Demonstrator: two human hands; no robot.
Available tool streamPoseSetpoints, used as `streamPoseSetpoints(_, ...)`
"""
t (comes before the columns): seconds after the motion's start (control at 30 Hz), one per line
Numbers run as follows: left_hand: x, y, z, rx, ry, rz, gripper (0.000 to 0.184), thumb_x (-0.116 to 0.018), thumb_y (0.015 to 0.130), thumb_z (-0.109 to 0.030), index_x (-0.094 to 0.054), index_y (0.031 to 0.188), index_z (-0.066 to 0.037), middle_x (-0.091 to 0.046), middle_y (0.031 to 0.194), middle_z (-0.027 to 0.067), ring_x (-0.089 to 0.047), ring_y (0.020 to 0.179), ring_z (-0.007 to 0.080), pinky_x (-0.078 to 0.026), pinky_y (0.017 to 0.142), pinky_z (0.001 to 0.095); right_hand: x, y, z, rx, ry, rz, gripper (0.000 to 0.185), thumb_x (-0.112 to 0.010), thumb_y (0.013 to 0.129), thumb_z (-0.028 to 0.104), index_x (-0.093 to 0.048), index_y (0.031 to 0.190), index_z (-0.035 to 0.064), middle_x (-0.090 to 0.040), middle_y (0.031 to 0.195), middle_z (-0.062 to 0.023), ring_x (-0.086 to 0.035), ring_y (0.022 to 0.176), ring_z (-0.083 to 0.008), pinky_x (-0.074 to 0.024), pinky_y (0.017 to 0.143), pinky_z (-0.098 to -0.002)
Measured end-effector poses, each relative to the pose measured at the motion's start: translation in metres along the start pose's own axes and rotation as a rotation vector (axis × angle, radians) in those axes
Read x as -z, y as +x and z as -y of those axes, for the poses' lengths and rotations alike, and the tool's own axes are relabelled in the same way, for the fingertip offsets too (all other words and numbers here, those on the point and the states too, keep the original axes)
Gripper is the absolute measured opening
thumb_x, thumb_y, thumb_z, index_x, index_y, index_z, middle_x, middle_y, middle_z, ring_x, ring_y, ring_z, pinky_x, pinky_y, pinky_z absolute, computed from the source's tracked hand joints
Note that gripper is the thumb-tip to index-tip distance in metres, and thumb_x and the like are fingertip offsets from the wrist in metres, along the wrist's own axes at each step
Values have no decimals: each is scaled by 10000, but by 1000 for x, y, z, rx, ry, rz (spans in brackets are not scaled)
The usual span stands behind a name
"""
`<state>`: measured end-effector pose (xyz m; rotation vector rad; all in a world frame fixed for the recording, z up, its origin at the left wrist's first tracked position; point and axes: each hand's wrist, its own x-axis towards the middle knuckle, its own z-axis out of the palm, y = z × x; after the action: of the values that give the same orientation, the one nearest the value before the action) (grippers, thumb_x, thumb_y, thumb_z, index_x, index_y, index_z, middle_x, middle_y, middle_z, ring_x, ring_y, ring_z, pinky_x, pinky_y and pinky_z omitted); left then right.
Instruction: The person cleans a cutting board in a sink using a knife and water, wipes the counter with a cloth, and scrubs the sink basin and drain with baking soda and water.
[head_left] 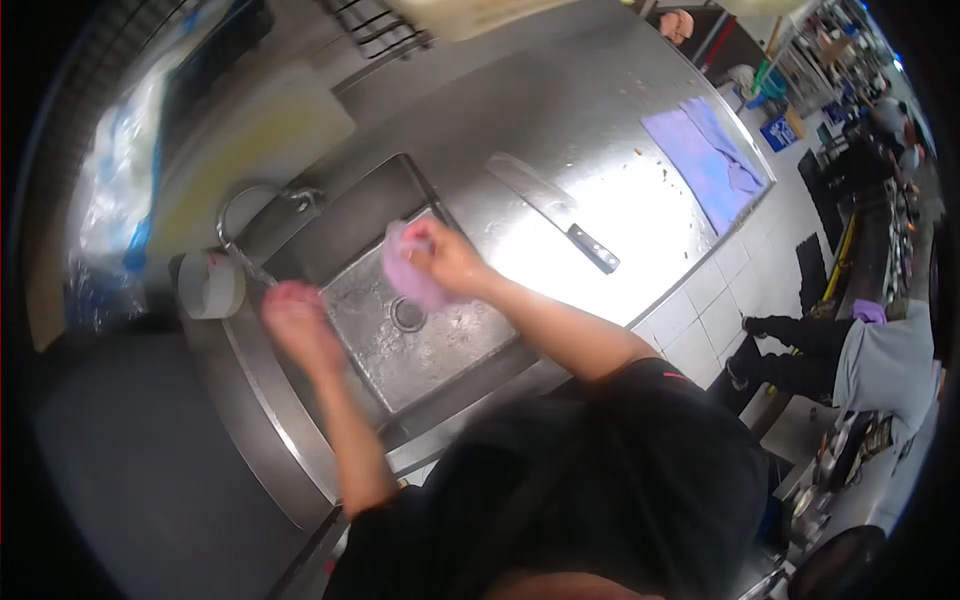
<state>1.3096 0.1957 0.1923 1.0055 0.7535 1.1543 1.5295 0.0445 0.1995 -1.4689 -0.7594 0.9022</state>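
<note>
Over the metal sink (430, 365), my right hand (445, 262) has its fingers closed on a pinkish-purple cloth (410, 275), which hangs above the drain (407, 314). At the sink's left edge, just below the curved faucet (232, 215), is my left hand (303, 322). Its fingers are reddish and smeared by motion, so their pose and anything in them cannot be made out. A knife (590, 247) with a black handle lies on the steel counter (560, 110) to the right of the sink.
A folded purple cloth (705, 160) lies near the counter's right corner, with small crumbs beside it. A white round container (210, 285) stands left of the sink. Behind the faucet is a yellowish board (270, 150). Another person (885, 355) is at the far right.
</note>
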Motion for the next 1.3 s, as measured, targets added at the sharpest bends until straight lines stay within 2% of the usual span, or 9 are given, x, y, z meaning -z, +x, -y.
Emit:
streamPoseSetpoints(0.13, -85, -124, 90, 361, -183, 145, 588, -647, 900, -134, -395, 1429, -77, -481, 1359, 115, -530, 1179, 236, -467, 974, 362, 27, -38, -30, 130, 241, 447, 210, -659, 889, 151, -602, 1070, 59, -655, 1103, -129, -628, 992, -218, -508, 837, -368)
streamPoseSetpoints(0.23, -96, -124, 108, 477, 93, 218, 525, -632, 918, -115, -438, 1403, -66, -560, 1278, 104, -569, 1132, 220, -471, 964, 355, 135, -56, -18, 285, -831, -164, 178, -668, 788, 130, -628, 950, 69, -650, 974, -123, -628, 959, -318, -500, 815, -405)
streamPoseSetpoints(0.33, -138, -132, 103, 396, 143, 127, 508, -644, 884, -35, -479, 1363, -59, -582, 1211, 86, -584, 1059, 200, -493, 901, 326, 221, -89, -74, 58, -1304, -322, 271, -680, 776, 171, -584, 995, 43, -588, 996, -170, -600, 952, -345, -492, 775, -456)
streamPoseSetpoints(0.43, -182, -139, 117, 251, 198, 55, 482, -633, 890, -25, -484, 1348, -51, -581, 1215, 88, -586, 1047, 192, -493, 895, 325, 258, -109, -104, -169, -1119, -82, 318, -579, 865, 206, -531, 1126, 32, -598, 1017, -213, -623, 964, -377, -505, 820, -494)
streamPoseSetpoints(0.7, -202, -158, 186, 47, 297, -201, 454, -619, 902, -41, -483, 1335, -33, -588, 1170, 88, -580, 1016, 180, -486, 876, 303, 365, -118, -49, 36, -624, 15, 309, -640, 793, 136, -500, 1056, 53, -615, 896, -193, -639, 871, -328, -519, 766, -417)
streamPoseSetpoints(0.97, -243, -194, 228, -95, 875, 170, 485, -642, 879, -77, -489, 1331, 7, -580, 1231, 144, -560, 1147, 268, -428, 1002, 363, 499, -185, 33, -407, -444, 254, 544, -817, 733, 197, -589, 1197, 27, -636, 872, -126, -617, 807, -159, -497, 631, -303)
streamPoseSetpoints(1.1, -289, -211, 209, -14, 1178, 198, 487, -667, 861, -112, -524, 1314, -5, -513, 1341, 208, -489, 1259, 342, -357, 1099, 407, 522, -248, 42, -244, -399, -59, 500, -791, 701, 140, -626, 1161, 32, -660, 887, -112, -608, 694, -164, -492, 617, -307)
streamPoseSetpoints(1.17, -317, -212, 192, -428, 1635, 151, 446, -670, 857, -93, -558, 1283, -20, -534, 1310, 210, -500, 1237, 353, -373, 1081, 425, 554, -279, 42, -70, -305, -267, 480, -772, 699, 133, -630, 1149, 45, -646, 821, -61, -587, 671, -137, -473, 615, -296)
streamPoseSetpoints(1.3, -438, -190, 97, -510, 628, 393, 333, -668, 854, -44, -608, 1179, 1, -604, 1185, 144, -572, 1104, 294, -437, 988, 405, 620, -321, 134, 6, -505, -586, 485, -747, 724, 135, -621, 1189, 84, -687, 827, -108, -623, 721, -163, -492, 675, -308)
